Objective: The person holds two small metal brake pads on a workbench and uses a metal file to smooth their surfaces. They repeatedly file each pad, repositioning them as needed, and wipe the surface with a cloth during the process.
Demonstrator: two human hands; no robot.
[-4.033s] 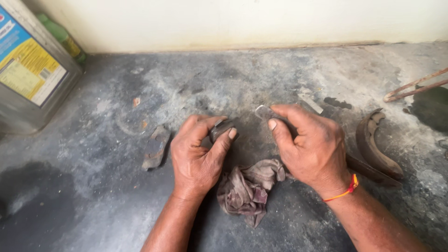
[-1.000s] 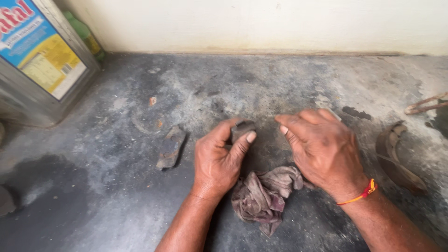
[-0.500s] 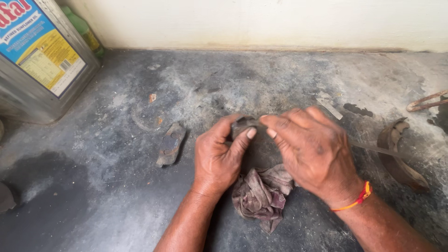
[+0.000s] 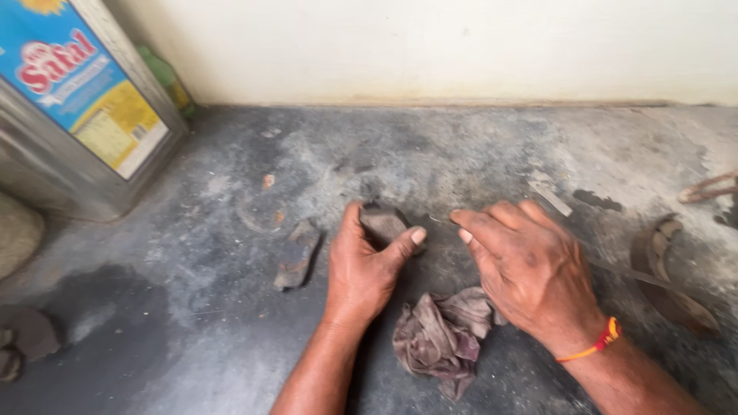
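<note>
My left hand (image 4: pixel 361 269) rests on the grey concrete floor and pinches a small dark, greasy flat piece (image 4: pixel 382 222) between thumb and fingers. My right hand (image 4: pixel 530 277) is just to its right, fingers closed on a thin metal rod (image 4: pixel 440 220). The rod's tip points at the dark piece, and its other end sticks out past the hand towards the right. A crumpled, dirty brownish rag (image 4: pixel 442 334) lies on the floor between my wrists.
A large tin can (image 4: pixel 73 115) with a blue and yellow label stands at the left, a green bottle (image 4: pixel 165 77) behind it. Another dark piece (image 4: pixel 296 257) lies left of my hand. A curved rusty metal part (image 4: pixel 669 284) lies right. A pale wall (image 4: pixel 461 46) runs behind.
My right hand has moved left, bringing the rod's tip up to the dark piece. My left hand has kept its grip. The view has shifted slightly.
</note>
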